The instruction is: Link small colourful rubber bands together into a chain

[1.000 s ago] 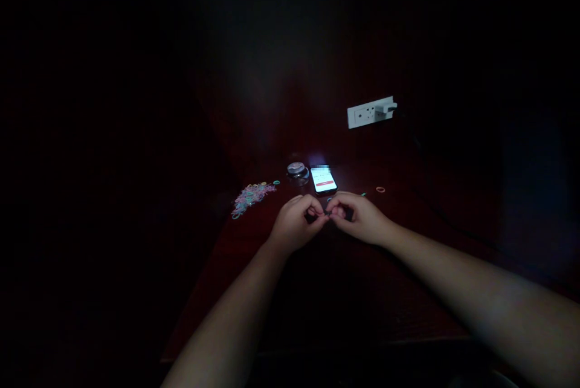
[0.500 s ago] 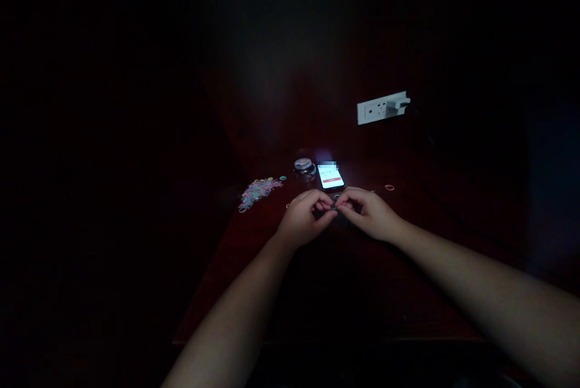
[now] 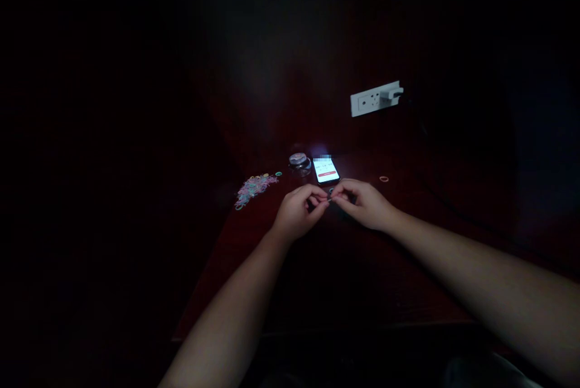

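Note:
My left hand [image 3: 296,211] and my right hand [image 3: 364,203] meet fingertip to fingertip over the dark red table [image 3: 335,279]. Thumb and forefinger of each are pinched on a small elastic band [image 3: 330,199], mostly covered by the fingers. Just behind the right fingertips, part of a bluish band [image 3: 331,190] shows on the table. To the left lies a loose pile of pastel elastic bands [image 3: 255,188], with a green band [image 3: 278,174] at its edge. One orange band [image 3: 384,179] rests by itself beyond my right hand.
Beyond the hands lies a phone [image 3: 326,171] with its screen lit. A small clear jar with a patterned lid [image 3: 298,159] stands to its left. On the back wall is a white socket panel [image 3: 374,100] with a plug in it. The surroundings are very dark.
Both hands stay together with the fingertips slightly shifted, and a pale bit of the band now shows between them. The whole view has moved a little, so everything sits slightly higher and further left.

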{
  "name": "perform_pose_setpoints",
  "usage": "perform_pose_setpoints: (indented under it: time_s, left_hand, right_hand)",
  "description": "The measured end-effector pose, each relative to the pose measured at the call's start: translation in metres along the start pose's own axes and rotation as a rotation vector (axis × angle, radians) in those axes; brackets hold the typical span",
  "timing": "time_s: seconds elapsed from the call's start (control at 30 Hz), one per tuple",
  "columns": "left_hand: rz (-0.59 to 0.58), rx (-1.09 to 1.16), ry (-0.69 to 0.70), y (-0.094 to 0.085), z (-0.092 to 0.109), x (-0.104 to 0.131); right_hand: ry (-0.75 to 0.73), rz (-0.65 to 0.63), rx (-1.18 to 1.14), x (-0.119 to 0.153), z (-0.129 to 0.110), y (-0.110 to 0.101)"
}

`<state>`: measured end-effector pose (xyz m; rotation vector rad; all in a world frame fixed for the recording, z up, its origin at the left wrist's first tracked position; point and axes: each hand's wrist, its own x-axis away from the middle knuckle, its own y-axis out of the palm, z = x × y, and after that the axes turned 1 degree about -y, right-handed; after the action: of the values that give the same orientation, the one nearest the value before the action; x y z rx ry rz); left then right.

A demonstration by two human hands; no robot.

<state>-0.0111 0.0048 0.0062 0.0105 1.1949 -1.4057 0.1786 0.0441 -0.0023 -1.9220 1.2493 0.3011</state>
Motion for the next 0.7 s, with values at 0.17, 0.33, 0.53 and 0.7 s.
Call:
perform_pose_setpoints:
  time_s: [0.17,0.33,0.53,0.7]
  left_hand:
    - [0.007,0.006,-0.002,-0.0002,-0.0006,-0.0006]
    - [-0.018,0.001,-0.002,-0.0006,-0.0003,-0.0008]
    - [-0.047,-0.019,-0.024,-0.0004,0.0007,0.0]
    - [-0.035,-0.018,-0.012,-0.0002,0.0008,0.0]
  right_hand:
    - [0.038,-0.02,-0.059,0.0006,-0.0016,0.0008]
    - [0.034,-0.045,-0.083,0.001,-0.0004,0.0022]
    - [0.028,-0.034,-0.082,0.0009,0.0012,0.0015]
    - [0.02,-0.029,-0.075,0.0006,0.0013,0.0014]
